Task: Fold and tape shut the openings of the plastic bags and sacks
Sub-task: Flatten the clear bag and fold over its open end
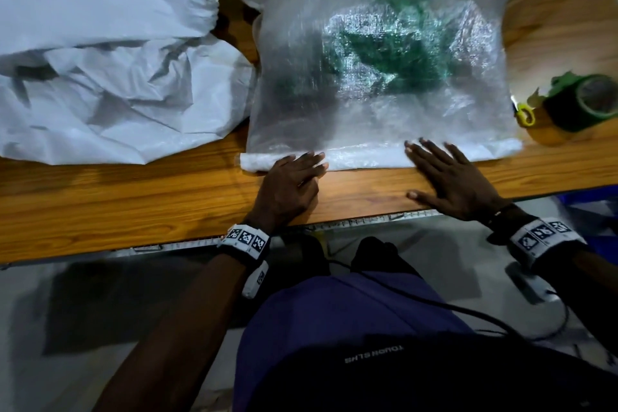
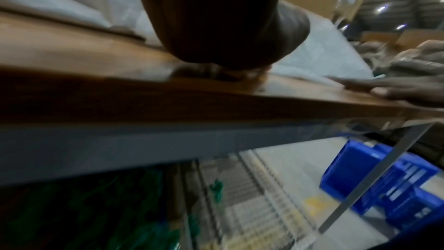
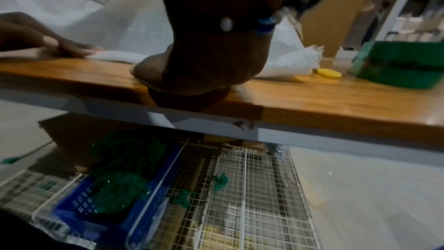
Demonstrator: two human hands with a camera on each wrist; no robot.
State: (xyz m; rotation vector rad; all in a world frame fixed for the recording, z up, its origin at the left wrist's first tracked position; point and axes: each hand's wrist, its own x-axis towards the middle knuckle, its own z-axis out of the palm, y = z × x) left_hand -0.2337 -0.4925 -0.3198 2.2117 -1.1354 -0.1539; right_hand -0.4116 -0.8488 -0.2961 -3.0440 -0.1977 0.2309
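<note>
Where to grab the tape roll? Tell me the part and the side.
Grip the tape roll by its outer rim, from above on its near side. It lies flat with the core facing up; the scissors crowd its left and a loose tape end sticks out behind.

translucent woven sack (image 1: 378, 70) showing green inside; white sack (image 1: 100, 60), green tape roll (image 1: 582, 104), yellow-handled scissors (image 1: 525, 114)
</note>
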